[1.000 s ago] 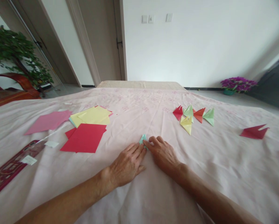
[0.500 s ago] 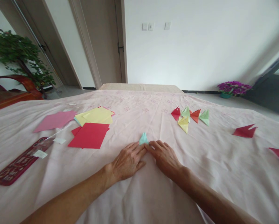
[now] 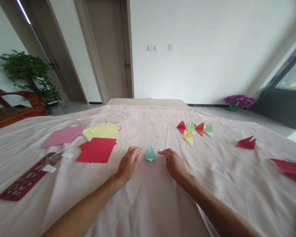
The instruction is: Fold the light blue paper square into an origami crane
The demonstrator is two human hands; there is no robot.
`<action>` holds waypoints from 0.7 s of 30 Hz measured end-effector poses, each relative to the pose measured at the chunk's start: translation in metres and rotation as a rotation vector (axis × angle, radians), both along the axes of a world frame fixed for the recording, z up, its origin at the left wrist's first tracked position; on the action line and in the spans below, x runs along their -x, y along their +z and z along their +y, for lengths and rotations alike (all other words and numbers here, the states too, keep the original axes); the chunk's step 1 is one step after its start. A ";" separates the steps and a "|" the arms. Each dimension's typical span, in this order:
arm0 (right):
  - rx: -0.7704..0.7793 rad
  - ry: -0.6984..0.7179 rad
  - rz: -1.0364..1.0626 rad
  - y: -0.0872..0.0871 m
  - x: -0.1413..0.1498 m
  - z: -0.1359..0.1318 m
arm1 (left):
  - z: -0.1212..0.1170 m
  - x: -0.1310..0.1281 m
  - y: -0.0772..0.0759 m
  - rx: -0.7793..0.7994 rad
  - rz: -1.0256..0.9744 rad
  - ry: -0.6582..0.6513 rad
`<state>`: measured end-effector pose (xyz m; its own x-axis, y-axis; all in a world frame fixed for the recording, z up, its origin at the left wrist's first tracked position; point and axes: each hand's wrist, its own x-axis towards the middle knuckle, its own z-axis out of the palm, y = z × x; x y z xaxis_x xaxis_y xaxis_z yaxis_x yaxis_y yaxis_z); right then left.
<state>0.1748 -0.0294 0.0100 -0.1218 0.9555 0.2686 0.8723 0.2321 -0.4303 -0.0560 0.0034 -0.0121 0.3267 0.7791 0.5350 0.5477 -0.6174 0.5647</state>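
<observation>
A small folded piece of light blue-green paper [image 3: 150, 153] lies on the pink tablecloth [image 3: 148, 197], its narrow point facing away from me. Just left of it is my left hand [image 3: 129, 163], thumb and fingers apart, holding nothing. My right hand [image 3: 174, 162] is on the other side, its forefinger stretched toward the paper without touching it; the other fingers curl partly out of sight. Bare cloth shows between each hand and the folded paper.
Red square sheets [image 3: 97, 150], yellow sheets [image 3: 103, 130] and pink sheets [image 3: 62, 136] lie to the left, near a dark red patterned strip [image 3: 26, 177]. On the right are several small folded papers [image 3: 188, 137], a red folded piece [image 3: 247, 143] and a larger red one [image 3: 290, 168].
Both hands have drawn apart from the folded paper, left hand leftward and right hand rightward, so its whole shape shows. The camera view has tilted up slightly.
</observation>
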 end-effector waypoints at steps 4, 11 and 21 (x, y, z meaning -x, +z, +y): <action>-0.007 -0.022 0.065 -0.004 0.011 0.002 | 0.011 -0.006 -0.005 0.073 -0.002 0.021; 0.038 -0.091 0.099 -0.009 0.018 0.010 | 0.022 -0.018 -0.006 0.108 0.100 0.006; 0.026 -0.008 -0.050 -0.007 0.022 0.006 | 0.013 -0.011 -0.006 0.034 0.394 -0.055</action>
<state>0.1532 -0.0239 0.0026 -0.1264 0.9631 0.2376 0.8948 0.2140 -0.3918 -0.0453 0.0162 -0.0186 0.5436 0.7697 0.3346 0.6932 -0.6365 0.3380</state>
